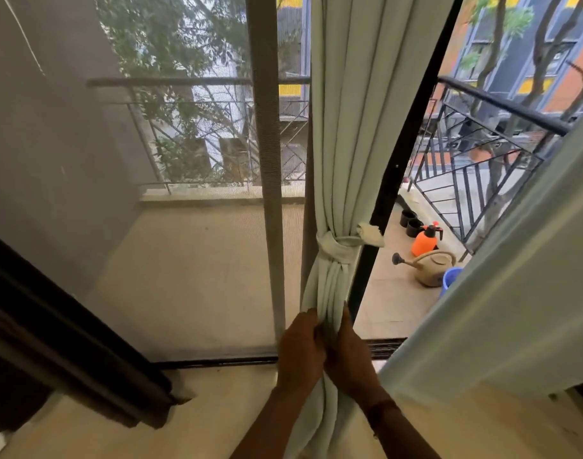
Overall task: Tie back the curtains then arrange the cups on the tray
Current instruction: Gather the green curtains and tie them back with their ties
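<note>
A pale green curtain [356, 127] hangs in the middle of the view, gathered into a bundle by a matching tieback [336, 245] knotted around it, its loose end sticking out to the right. Below the knot, my left hand [300, 352] grips the bundled folds from the left. My right hand [349, 356] grips the same folds from the right, thumb pointing up along the cloth. A second pale curtain [515, 293] hangs loose at the right. No cups or tray are in view.
A mesh screen door [184, 226] and dark door frame [399, 160] stand behind the curtain. On the balcony sit an orange sprayer [424, 241], a beige watering can [429, 266], a blue bucket [451, 278] and black pots [411, 221]. A dark curtain [68, 342] hangs at left.
</note>
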